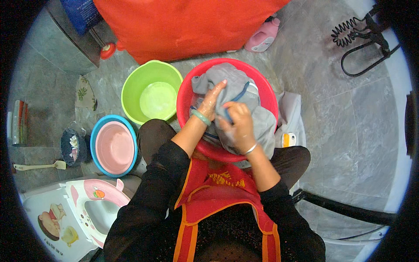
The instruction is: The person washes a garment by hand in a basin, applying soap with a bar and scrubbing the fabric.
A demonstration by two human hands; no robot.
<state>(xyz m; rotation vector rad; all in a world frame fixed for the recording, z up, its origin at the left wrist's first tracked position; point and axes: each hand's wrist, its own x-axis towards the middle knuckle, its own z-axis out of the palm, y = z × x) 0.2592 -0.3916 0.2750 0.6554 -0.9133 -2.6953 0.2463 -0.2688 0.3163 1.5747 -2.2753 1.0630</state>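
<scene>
A wet grey garment point(266, 126) with dark blue trim or cord point(241, 92) is heaped in a red plastic basin point(274, 88). My left hand point(212, 100), a pale green bangle at its wrist, lies on the cloth with its fingers stretched out and close together. Its palm side is hidden, so a grip there cannot be made out. Just to the right, my right hand point(241, 126) is curled over a bunched part of the garment with blue trim between the fingers. It is motion-blurred and wears a silver bracelet.
Left of the red basin stands a lime-green basin point(157, 98); nearer me, a pink basin point(115, 148) sits inside a blue one point(93, 144). A toilet with a child's seat point(88, 193) is at lower left. Beyond are a large orange-red bag point(190, 29) and a pink jug point(262, 36).
</scene>
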